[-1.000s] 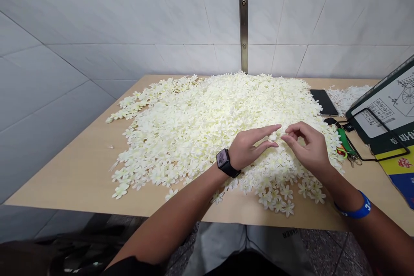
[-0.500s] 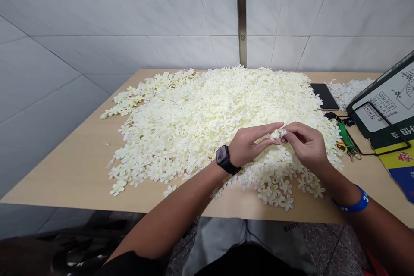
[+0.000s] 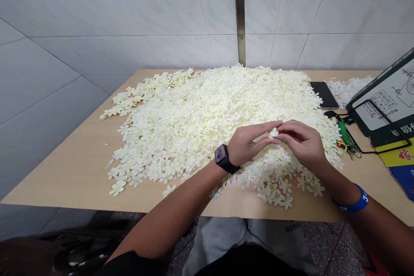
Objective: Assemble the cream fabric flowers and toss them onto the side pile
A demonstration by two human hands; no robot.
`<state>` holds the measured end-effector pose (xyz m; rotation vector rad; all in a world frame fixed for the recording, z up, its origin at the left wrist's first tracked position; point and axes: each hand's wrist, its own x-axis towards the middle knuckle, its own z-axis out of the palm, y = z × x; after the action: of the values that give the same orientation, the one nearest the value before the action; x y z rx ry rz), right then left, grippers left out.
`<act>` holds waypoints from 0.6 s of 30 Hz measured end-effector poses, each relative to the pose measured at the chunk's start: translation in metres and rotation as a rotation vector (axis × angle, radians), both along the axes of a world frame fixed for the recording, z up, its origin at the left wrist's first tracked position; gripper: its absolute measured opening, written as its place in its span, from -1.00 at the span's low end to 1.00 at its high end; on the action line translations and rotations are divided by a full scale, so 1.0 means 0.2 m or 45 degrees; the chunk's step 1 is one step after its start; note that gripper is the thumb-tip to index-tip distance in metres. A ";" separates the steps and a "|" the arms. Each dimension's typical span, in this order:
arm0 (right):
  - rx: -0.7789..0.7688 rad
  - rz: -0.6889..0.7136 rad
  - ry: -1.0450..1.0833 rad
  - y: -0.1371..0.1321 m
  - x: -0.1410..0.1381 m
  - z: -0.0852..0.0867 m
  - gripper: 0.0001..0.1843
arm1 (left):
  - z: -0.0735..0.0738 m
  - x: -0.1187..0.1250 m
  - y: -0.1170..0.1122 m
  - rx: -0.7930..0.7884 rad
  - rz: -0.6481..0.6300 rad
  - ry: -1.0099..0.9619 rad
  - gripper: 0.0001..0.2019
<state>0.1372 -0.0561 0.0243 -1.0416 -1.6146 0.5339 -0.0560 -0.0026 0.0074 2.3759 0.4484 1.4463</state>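
A broad heap of cream-white artificial flowers [image 3: 207,112] covers much of the wooden table [image 3: 74,159]. Over its near right part, my left hand [image 3: 247,142] pinches a small white artificial flower [image 3: 273,133] between thumb and fingers. My right hand [image 3: 302,142] meets it from the right, its thumb and fingertips closed on the same flower. Fingers partly cover the flower, so I cannot tell whether it is one blossom or several pressed together. A black watch sits on my left wrist and a blue band on my right.
At the back right lie a black phone [image 3: 324,94] and a pile of thin white pieces [image 3: 347,90]. A dark green printed box [image 3: 388,99] leans at the right edge. Before it are a green key holder [image 3: 346,134] and a black cord. Tiled wall stands behind.
My right hand has shifted slightly left, its fingertips closing nearer to my left hand. Less of the held white flower shows between them.
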 end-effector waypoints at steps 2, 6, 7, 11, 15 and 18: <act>-0.018 0.009 0.040 0.00 -0.01 -0.01 -0.90 | 0.00 0.00 0.00 -0.016 -0.023 0.010 -0.52; 0.001 0.007 0.034 -0.01 -0.01 -0.01 -0.83 | 0.00 0.01 -0.01 -0.076 -0.069 0.010 -0.56; 0.012 0.007 0.021 -0.02 -0.01 0.00 -0.81 | 0.00 0.01 -0.01 -0.083 -0.076 0.003 -0.56; 0.025 -0.059 -0.044 -0.02 0.01 0.01 -0.83 | 0.02 0.00 0.00 -0.108 -0.036 -0.007 -0.58; 0.015 -0.241 -0.127 0.00 0.04 0.02 -0.81 | 0.03 -0.01 0.00 -0.155 0.030 -0.020 -0.58; -0.018 -0.302 -0.124 0.01 0.05 0.02 -0.79 | 0.03 -0.01 0.00 -0.139 0.040 -0.017 -0.57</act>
<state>0.1467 -0.0541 0.0282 -1.2666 -1.5464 0.3404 -0.0583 -0.0019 0.0127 2.2819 0.5490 1.4132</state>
